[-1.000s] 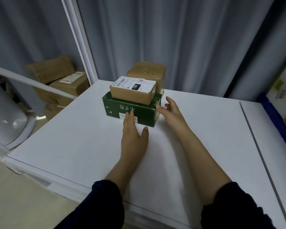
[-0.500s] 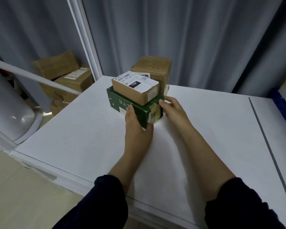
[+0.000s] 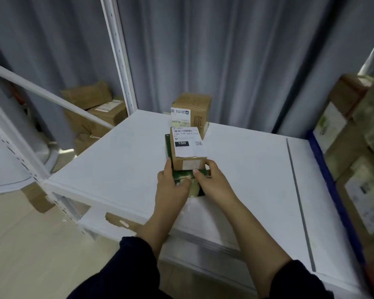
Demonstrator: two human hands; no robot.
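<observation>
Two hands are clasping a stiff green box [image 3: 183, 175] on the white shelf [image 3: 117, 169]: the left hand [image 3: 171, 188] is wrapping its left side, the right hand [image 3: 216, 186] its right. Riding loose on top, a brown parcel [image 3: 189, 162] is showing a label [image 3: 188, 143] reading "15H". Both are probably light, but the parcel could slide, so low side grips suit.

The green box [image 3: 181, 174] lies level, its long axis running 6 to 12 o'clock. The left hand [image 3: 171, 188] grips its near end at 9 o'clock and the right hand [image 3: 214, 184] at 3. A smaller brown cardboard box [image 3: 188, 145] sits on top, white 15H label up.
</observation>
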